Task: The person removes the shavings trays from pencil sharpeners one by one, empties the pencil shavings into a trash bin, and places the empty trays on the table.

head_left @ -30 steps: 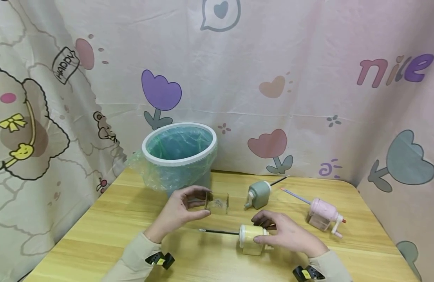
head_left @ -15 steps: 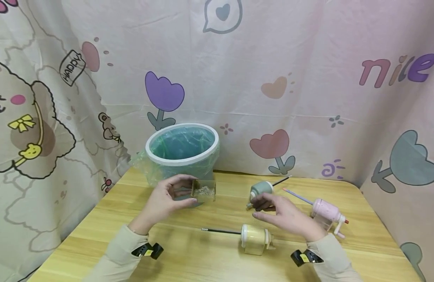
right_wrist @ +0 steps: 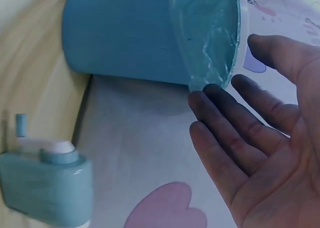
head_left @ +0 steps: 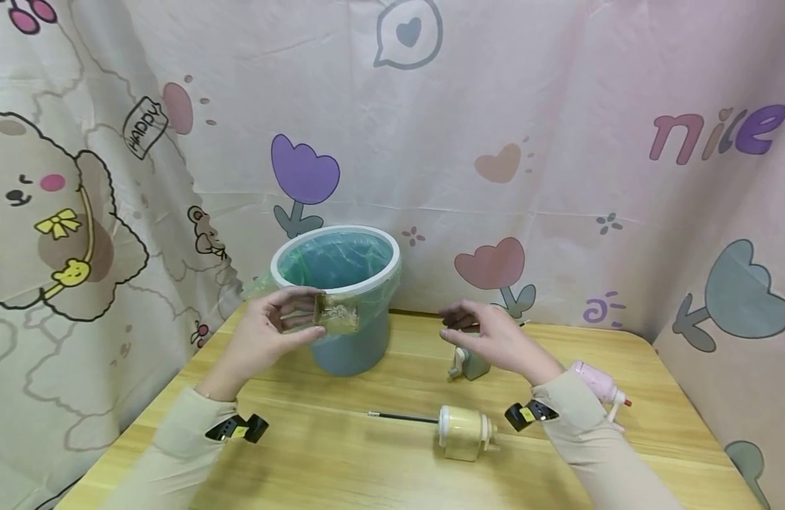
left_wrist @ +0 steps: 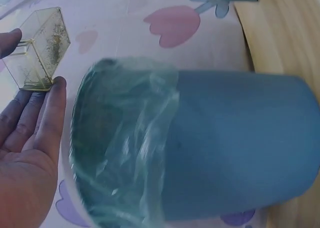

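Between thumb and fingers my left hand (head_left: 265,333) pinches a clear yellowish shavings drawer (head_left: 337,314) with pencil shavings inside. It is held up in front of the rim of a blue trash bin (head_left: 351,350), which has a white rim and a green plastic liner (left_wrist: 135,143). In the left wrist view the shavings drawer (left_wrist: 42,47) shows specks of graphite on its wall. My right hand (head_left: 494,340) hovers with nothing in it, fingers loosely extended, above the green pencil sharpener (head_left: 475,365). Darkened fingertips show on the right hand (right_wrist: 260,133) in its wrist view.
A yellow crank pencil sharpener (head_left: 462,432) lies on the wooden table (head_left: 303,453) with a black pencil (head_left: 405,418) in it. To the right, a pink sharpener (head_left: 596,382) is partly hidden by the right forearm. A printed curtain (head_left: 431,142) hangs behind.
The left hand has carried the shavings drawer up and left to the bin's rim. My right hand has left the yellow sharpener and risen above the green one.
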The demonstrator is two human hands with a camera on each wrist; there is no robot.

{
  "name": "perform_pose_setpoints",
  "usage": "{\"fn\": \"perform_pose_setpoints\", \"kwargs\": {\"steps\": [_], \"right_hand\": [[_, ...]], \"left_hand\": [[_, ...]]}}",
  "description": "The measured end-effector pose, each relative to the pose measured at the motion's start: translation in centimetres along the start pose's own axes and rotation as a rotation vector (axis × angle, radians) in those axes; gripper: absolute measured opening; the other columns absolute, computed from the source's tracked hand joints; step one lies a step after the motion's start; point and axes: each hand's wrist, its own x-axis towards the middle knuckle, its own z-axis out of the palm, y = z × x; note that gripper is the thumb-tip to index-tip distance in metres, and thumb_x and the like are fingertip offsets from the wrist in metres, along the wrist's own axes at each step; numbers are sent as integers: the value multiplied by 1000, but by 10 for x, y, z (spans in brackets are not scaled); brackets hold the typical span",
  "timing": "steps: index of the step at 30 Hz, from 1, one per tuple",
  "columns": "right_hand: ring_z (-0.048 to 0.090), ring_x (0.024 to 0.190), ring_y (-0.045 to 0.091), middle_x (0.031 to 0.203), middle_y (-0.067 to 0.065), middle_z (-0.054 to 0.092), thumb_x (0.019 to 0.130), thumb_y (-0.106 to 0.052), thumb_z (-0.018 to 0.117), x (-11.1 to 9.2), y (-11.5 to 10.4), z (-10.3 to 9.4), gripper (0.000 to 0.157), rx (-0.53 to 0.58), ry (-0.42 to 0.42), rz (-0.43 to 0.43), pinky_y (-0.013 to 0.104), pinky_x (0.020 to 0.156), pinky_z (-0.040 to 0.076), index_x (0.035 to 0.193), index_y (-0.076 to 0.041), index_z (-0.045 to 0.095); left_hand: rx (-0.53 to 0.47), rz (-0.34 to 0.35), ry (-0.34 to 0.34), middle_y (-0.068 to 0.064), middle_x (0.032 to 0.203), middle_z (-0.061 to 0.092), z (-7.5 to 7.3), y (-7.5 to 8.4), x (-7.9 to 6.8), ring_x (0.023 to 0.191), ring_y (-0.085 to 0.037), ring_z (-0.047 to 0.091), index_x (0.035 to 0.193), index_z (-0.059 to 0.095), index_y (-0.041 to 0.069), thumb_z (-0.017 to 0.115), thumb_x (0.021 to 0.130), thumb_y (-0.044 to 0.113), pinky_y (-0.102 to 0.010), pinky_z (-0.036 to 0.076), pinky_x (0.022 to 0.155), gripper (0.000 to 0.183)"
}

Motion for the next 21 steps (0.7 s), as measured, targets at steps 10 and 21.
{"fn": "perform_pose_setpoints", "kwargs": {"steps": [10, 21], "right_hand": [[75, 113, 22, 121, 5, 78, 104, -31, 72, 38, -23, -3, 37, 52, 17, -5, 42, 101, 65, 134, -9, 69], [76, 114, 28, 123, 10, 79, 104, -32, 71, 72, -45, -1, 42, 17, 55, -12, 47, 102, 64, 137, -6, 69]], "left_hand": [[79, -75, 46, 10, 116, 76, -31, 9, 10, 106, -3, 77, 137, 63, -5, 84, 90, -1, -24, 64, 96, 52], [140, -82, 83, 13, 113, 75, -58, 17, 21, 102, -1, 77, 135, 64, -6, 84, 91, 2, -23, 65, 92, 49]]}}
